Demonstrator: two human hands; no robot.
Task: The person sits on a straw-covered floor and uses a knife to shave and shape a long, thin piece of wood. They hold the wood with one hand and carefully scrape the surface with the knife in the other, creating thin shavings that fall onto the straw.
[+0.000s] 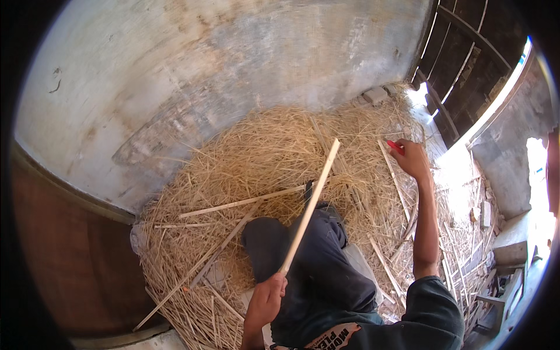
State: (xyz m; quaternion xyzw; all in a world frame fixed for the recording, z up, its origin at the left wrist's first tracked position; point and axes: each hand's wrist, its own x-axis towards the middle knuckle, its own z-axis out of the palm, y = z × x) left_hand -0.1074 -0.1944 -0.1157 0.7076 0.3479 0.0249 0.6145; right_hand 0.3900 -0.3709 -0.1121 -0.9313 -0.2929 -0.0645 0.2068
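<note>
My left hand (pixel 266 300) is closed round the lower end of a long pale strip (pixel 309 211) that looks like split bamboo or wood. The strip slants up and away to the right, above my bent legs (pixel 315 251). Out to the far right, my right hand (pixel 414 160) is raised with its fingers closed on a small red object (pixel 396 146). Only part of that object shows, so its kind is unclear. The right hand is apart from the strip. Beneath it, straw and another pale strip (pixel 395 178) lie on the floor.
A heap of dry straw or shavings (pixel 262 143) rises against the stained wall (pixel 192 87). Loose strips (pixel 245 202) lie across it. A dark slatted panel (pixel 466 64) stands at the far right, with bricks (pixel 485 214) and a wooden frame (pixel 501 300) below. A brown panel (pixel 70 256) is on the left.
</note>
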